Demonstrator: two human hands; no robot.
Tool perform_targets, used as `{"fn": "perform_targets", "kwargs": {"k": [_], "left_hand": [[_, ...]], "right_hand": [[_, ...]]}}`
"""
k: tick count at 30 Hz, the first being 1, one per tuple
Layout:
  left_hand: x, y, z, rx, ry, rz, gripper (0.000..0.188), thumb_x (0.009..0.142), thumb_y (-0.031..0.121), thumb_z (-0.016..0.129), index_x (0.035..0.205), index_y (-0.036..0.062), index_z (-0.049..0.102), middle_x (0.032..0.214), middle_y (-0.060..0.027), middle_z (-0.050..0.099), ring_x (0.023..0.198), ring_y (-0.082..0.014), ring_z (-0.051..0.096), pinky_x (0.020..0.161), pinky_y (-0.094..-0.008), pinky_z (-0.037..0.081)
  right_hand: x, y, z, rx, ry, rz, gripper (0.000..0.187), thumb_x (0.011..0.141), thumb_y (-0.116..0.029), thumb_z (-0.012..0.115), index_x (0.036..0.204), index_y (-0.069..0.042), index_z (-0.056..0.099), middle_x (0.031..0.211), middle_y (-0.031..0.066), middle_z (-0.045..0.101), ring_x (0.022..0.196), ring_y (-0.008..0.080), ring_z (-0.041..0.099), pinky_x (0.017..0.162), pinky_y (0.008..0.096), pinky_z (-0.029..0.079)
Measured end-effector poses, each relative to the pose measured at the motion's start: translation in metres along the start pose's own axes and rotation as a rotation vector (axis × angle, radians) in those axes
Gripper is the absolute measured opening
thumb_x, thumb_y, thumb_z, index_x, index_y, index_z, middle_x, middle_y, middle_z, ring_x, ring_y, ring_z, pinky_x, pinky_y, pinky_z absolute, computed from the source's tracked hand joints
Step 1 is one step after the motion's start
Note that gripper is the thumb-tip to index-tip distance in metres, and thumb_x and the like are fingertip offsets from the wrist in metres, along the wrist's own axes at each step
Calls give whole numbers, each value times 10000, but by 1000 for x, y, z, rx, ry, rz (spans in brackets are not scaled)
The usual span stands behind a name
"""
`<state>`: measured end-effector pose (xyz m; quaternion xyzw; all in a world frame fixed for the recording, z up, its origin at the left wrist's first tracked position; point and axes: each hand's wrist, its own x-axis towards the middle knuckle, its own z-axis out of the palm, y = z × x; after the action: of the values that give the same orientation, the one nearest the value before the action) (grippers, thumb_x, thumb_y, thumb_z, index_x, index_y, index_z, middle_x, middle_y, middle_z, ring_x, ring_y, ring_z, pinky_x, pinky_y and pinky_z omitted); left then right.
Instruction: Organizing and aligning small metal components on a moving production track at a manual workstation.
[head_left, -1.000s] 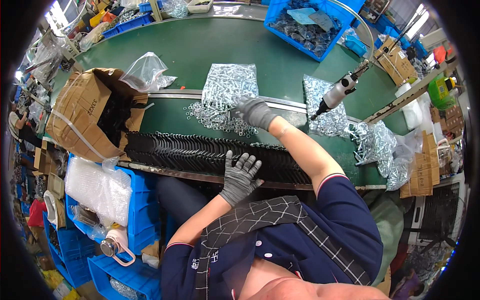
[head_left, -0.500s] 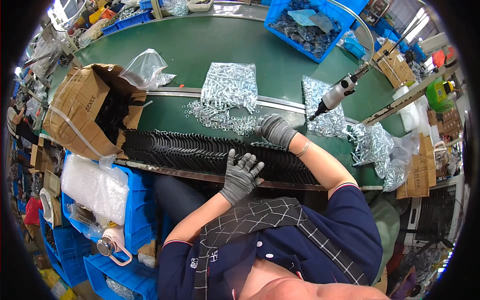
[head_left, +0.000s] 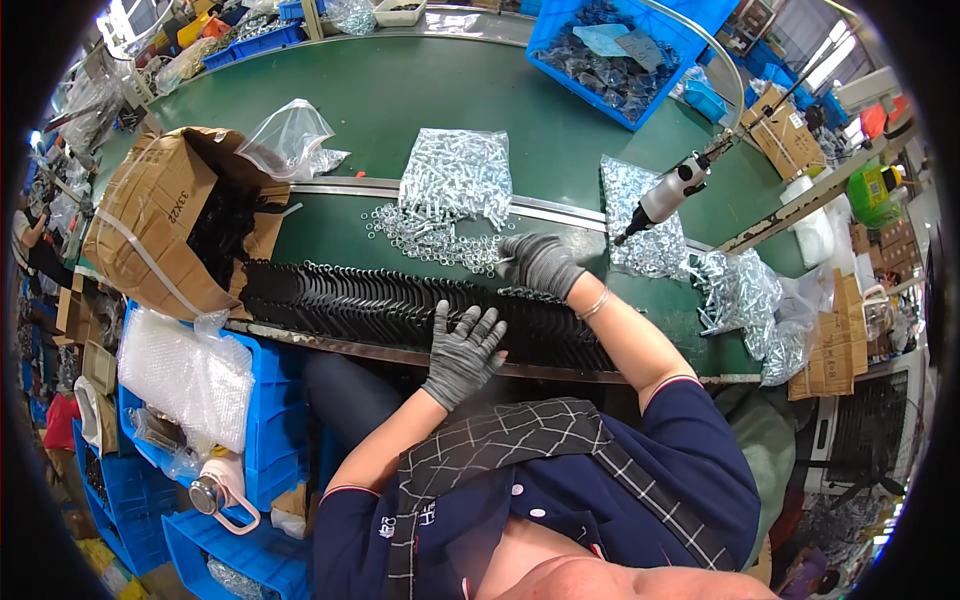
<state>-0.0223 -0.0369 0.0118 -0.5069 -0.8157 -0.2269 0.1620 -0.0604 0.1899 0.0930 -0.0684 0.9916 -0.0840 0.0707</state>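
A long row of thin black curved parts (head_left: pixel 350 300) lies packed side by side along the near table edge. Across the row's near side rests my left hand (head_left: pixel 465 355), in a grey striped glove, fingers spread and holding nothing. My right hand (head_left: pixel 542 266), gloved alike, is just beyond the row at the right end of a loose pile of small metal rings (head_left: pixel 420 235). Its fingers are curled together; what they hold is hidden. Small ring-like metal pieces also line the row's far edge. Behind the pile lies a clear bag of metal fasteners (head_left: pixel 457 175).
At left, an open cardboard box (head_left: pixel 150 220) holds black parts. A power screwdriver (head_left: pixel 668 195) hangs over another fastener bag (head_left: pixel 640 255), with more bagged bolts (head_left: pixel 745 300) farther right. A blue bin (head_left: pixel 640 105) stands at the back. Blue crates (head_left: pixel 280 400) sit below left.
My right hand has shifted slightly left and nearer, its fingers closing at the rings' edge. My left hand has slid a little left along the row.
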Motion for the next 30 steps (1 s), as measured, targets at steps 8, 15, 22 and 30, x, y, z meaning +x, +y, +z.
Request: {"fn": "perform_targets", "kwargs": {"k": [8,15,22,30], "left_hand": [[0,2,0,12,-26,-7,470,810,409,645,1196,142,669,1285,-72,627,1228,-280,545,1132,-656,177],[-2,0,2,-7,-6,4,473,791,388,669,1198,147,662,1289,-69,619,1227,-287,541,1138,-640,190],[-1,2,3,-9,-2,7,467,808,412,647,1189,145,680,1292,-68,620,1220,-269,552,1138,-645,192],[-1,1,2,-10,1,6,467,805,407,652,1189,143,680,1284,-69,625,1221,-269,550,1136,-646,194]], "right_hand": [[-12,-12,16,52,141,-139,207,857,-271,603,957,-114,692,940,138,699,909,322,671,799,437,529],[9,17,4,27,-13,-58,192,884,-262,593,953,-118,698,955,119,699,921,307,674,801,444,532],[15,20,28,-201,-76,-72,149,854,-216,611,904,-115,709,893,114,706,874,313,689,755,456,542],[22,18,22,-253,-110,-240,123,802,-181,647,846,-82,707,821,141,700,818,330,698,710,467,547]]}}
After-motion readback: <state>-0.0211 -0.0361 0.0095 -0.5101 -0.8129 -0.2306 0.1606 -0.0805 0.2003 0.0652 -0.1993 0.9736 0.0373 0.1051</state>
